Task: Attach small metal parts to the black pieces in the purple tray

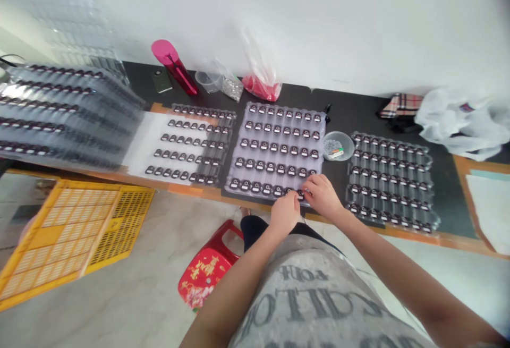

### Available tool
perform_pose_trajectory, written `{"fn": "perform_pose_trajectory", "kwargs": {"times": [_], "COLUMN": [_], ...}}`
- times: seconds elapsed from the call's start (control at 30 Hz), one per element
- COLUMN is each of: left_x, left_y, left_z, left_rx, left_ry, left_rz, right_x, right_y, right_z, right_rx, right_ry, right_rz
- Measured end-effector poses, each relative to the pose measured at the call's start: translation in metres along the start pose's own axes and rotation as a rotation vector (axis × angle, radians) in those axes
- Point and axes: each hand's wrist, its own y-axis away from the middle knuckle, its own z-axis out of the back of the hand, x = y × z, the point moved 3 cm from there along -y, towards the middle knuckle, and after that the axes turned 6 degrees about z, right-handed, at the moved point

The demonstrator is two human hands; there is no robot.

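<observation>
Our fingers are bent and close together over the near right corner of the middle tray [275, 158]; whether they pinch a part there we cannot tell. Our left hand [286, 211] is at the near row of small black parts [257, 186], and our right hand [320, 194] is just beside it, over the row's right end. The parts sit in five rows on the tray. Just right of it we have a round clear tub [338, 146] with small pieces inside, then another filled tray [389, 182]. To our left, more black parts stand in rows, partly over a white sheet [140, 146], beside a tall stack of trays [67, 117]. Behind, on the dark tabletop [340, 104], are a red bag [263, 87] and a pink case [175, 66].
</observation>
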Motion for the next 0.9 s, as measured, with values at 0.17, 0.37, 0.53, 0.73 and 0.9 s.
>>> {"fn": "perform_pose_trajectory", "kwargs": {"times": [0.17,0.37,0.53,0.73,0.9], "left_x": [-0.0006,-0.0004,-0.0003,0.0008,-0.0001], "left_y": [-0.0006,0.0008,0.0006,0.0004,0.0011], "left_z": [0.0005,0.0008,0.0004,-0.0014,-0.0001], "left_rx": [0.003,0.023,0.022,0.010,0.010], "left_ry": [-0.008,-0.005,-0.015,-0.025,-0.021], "left_rz": [-0.003,-0.004,0.005,-0.002,0.003], "right_x": [0.0030,-0.0011,0.0044,0.0065,0.0035], "right_y": [0.0002,-0.0003,0.0005,0.0002,-0.0016], "right_z": [-0.0012,0.0014,-0.0028,-0.0045,-0.0018], "right_rx": [0.018,-0.010,0.027,0.059,0.047], "right_ry": [0.043,-0.043,0.080,0.121,0.051], "right_rz": [-0.013,0.011,-0.004,-0.026,-0.033]}}
